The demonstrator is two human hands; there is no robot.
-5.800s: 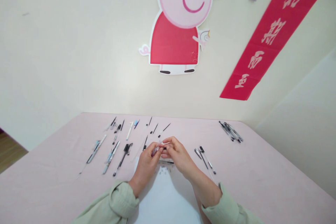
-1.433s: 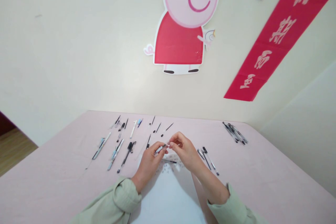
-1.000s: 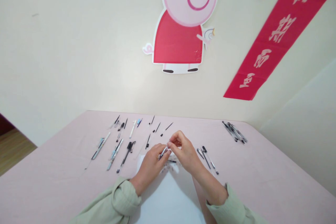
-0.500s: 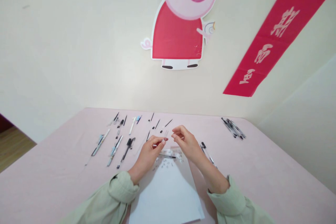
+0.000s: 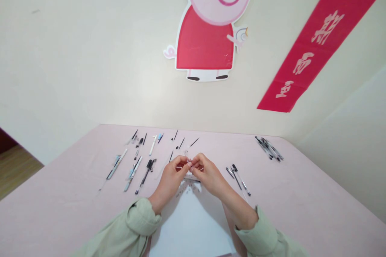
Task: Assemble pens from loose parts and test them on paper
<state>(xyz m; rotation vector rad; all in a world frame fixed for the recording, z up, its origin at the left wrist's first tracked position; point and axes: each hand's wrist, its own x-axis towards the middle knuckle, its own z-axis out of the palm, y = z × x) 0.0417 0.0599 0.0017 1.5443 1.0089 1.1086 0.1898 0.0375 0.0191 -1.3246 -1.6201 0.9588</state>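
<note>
My left hand (image 5: 169, 179) and my right hand (image 5: 209, 176) meet above the pink table (image 5: 60, 209), fingertips pinched together on a small clear pen part (image 5: 187, 157) that stands up between them. Both hands hover over the far end of a white sheet of paper (image 5: 193, 229) with small scribbles. A thin dark refill (image 5: 193, 179) lies on the paper just under the fingers. Light green sleeves cover both forearms.
Several pens and pen parts (image 5: 132, 168) lie in rows left of my hands and behind them. Two pens (image 5: 238, 176) lie to the right, and a bundle of dark pens (image 5: 269, 149) sits at the far right. A wall with a cartoon pig sticker and a red banner stands behind.
My hands, apart half a second ago, have come together again on the small clear part. The view has shifted slightly.
</note>
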